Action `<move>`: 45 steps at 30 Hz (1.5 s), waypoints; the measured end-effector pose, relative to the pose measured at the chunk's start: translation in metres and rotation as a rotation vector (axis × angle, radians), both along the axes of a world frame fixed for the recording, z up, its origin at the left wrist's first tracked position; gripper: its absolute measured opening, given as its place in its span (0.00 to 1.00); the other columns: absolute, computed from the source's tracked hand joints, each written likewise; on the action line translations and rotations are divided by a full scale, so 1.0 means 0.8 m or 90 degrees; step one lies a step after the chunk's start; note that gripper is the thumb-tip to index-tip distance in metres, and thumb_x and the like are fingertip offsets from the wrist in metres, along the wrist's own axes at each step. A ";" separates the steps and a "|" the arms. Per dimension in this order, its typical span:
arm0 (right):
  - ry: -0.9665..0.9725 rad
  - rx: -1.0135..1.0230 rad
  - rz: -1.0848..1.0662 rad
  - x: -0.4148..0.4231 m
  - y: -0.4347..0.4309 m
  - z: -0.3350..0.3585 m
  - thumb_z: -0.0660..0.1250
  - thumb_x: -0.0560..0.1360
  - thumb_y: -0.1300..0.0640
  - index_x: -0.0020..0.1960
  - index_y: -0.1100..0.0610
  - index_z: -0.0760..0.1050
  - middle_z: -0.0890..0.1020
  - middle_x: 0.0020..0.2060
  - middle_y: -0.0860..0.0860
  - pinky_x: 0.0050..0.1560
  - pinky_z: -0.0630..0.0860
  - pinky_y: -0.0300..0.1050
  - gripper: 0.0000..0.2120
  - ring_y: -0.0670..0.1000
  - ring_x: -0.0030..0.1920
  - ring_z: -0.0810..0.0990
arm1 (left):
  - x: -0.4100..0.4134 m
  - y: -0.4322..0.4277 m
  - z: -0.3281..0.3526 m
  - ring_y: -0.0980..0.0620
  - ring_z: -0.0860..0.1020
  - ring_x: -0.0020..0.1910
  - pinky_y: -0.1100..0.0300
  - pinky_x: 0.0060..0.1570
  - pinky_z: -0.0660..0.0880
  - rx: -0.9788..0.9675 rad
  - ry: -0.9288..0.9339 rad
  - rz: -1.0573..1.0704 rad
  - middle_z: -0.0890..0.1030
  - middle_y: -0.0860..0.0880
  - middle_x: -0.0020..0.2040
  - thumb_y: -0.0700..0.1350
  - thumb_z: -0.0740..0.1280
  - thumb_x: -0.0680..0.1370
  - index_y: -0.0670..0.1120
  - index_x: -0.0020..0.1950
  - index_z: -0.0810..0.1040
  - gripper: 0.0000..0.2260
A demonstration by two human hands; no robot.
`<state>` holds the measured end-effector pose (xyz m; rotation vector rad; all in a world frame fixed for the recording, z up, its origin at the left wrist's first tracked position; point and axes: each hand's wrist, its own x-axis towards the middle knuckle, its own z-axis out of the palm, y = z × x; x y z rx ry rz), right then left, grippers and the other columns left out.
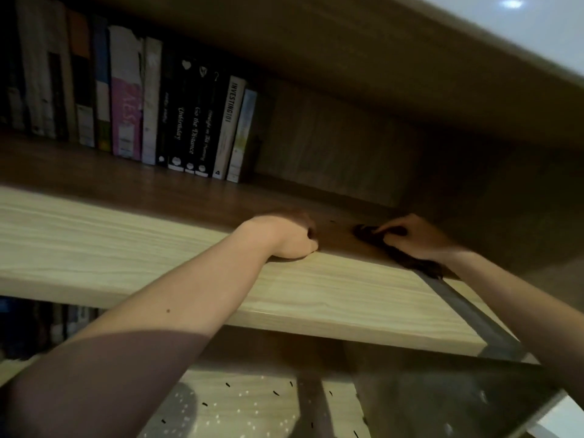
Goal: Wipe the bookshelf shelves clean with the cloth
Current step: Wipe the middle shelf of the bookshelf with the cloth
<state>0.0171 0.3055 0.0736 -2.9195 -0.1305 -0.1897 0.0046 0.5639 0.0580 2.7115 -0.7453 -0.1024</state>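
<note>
- The right hand (414, 240) presses a dark cloth (368, 234) onto the wooden shelf (158, 235), fingers bunched and clamped on the fabric.
- The cloth lies near the shelf's right end, one corner trailing back over the front edge beneath the wrist.
- The left hand (284, 237) rests on the front edge just beside it, fingers curled in together (nothing visible in them).
- A row of books (189, 118) stands upright at the back left, well apart from both hands.

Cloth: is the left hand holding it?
No, the right hand grips the cloth on the shelf, while the left hand rests on the shelf's front edge.
</note>
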 end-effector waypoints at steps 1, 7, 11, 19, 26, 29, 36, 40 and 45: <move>-0.004 0.002 -0.031 0.008 -0.008 0.003 0.60 0.78 0.58 0.56 0.53 0.78 0.79 0.51 0.49 0.47 0.71 0.40 0.11 0.47 0.48 0.76 | -0.001 0.000 0.000 0.46 0.71 0.62 0.53 0.59 0.68 0.001 0.003 -0.001 0.71 0.48 0.67 0.54 0.55 0.80 0.53 0.69 0.68 0.18; -0.018 0.054 -0.035 0.032 0.030 -0.002 0.61 0.78 0.57 0.57 0.52 0.78 0.78 0.51 0.48 0.49 0.67 0.40 0.11 0.47 0.49 0.75 | 0.002 0.003 0.001 0.46 0.70 0.64 0.53 0.61 0.67 -0.024 0.003 -0.003 0.69 0.48 0.69 0.55 0.57 0.79 0.54 0.69 0.68 0.18; 0.031 0.079 0.052 -0.033 0.054 -0.007 0.60 0.77 0.59 0.50 0.44 0.77 0.80 0.47 0.46 0.50 0.74 0.39 0.12 0.46 0.46 0.78 | 0.002 0.001 -0.001 0.46 0.70 0.64 0.52 0.61 0.68 -0.021 -0.010 -0.002 0.70 0.47 0.68 0.55 0.57 0.79 0.53 0.69 0.68 0.19; -0.031 0.087 -0.072 0.036 0.024 -0.002 0.60 0.78 0.58 0.59 0.56 0.77 0.79 0.57 0.55 0.53 0.69 0.42 0.12 0.53 0.55 0.76 | 0.003 -0.001 -0.002 0.45 0.72 0.60 0.50 0.60 0.71 0.000 -0.036 -0.023 0.72 0.46 0.65 0.52 0.57 0.79 0.51 0.67 0.70 0.17; 0.007 0.218 -0.103 0.082 0.056 -0.006 0.60 0.77 0.60 0.58 0.52 0.77 0.76 0.59 0.54 0.56 0.69 0.43 0.13 0.53 0.56 0.75 | 0.000 0.001 0.005 0.45 0.74 0.55 0.50 0.57 0.73 -0.036 -0.073 0.004 0.76 0.46 0.58 0.49 0.58 0.79 0.47 0.63 0.73 0.14; -0.003 0.202 -0.027 0.047 0.080 -0.005 0.60 0.76 0.61 0.53 0.46 0.78 0.79 0.56 0.51 0.52 0.69 0.41 0.13 0.48 0.50 0.75 | 0.000 0.003 0.011 0.44 0.75 0.55 0.53 0.53 0.72 -0.032 -0.141 0.063 0.77 0.45 0.58 0.48 0.60 0.77 0.49 0.60 0.76 0.14; 0.032 0.254 0.040 -0.079 0.119 -0.012 0.60 0.75 0.60 0.44 0.47 0.80 0.81 0.45 0.47 0.42 0.72 0.37 0.12 0.46 0.44 0.78 | -0.030 0.014 0.015 0.45 0.75 0.50 0.52 0.49 0.74 -0.071 -0.203 0.136 0.77 0.45 0.53 0.44 0.59 0.77 0.47 0.56 0.76 0.11; 0.032 0.292 0.101 -0.130 0.130 -0.015 0.59 0.73 0.67 0.45 0.53 0.82 0.80 0.47 0.40 0.37 0.69 0.26 0.15 0.33 0.39 0.78 | -0.071 0.044 0.000 0.47 0.76 0.53 0.50 0.56 0.70 -0.096 -0.234 0.138 0.78 0.47 0.53 0.47 0.56 0.79 0.46 0.58 0.75 0.12; -0.034 0.312 0.131 -0.175 0.140 -0.027 0.60 0.71 0.67 0.40 0.48 0.83 0.82 0.51 0.44 0.56 0.76 0.43 0.18 0.41 0.53 0.80 | -0.094 0.066 -0.033 0.48 0.72 0.61 0.50 0.61 0.66 -0.147 -0.275 0.103 0.73 0.49 0.64 0.51 0.54 0.80 0.48 0.64 0.73 0.17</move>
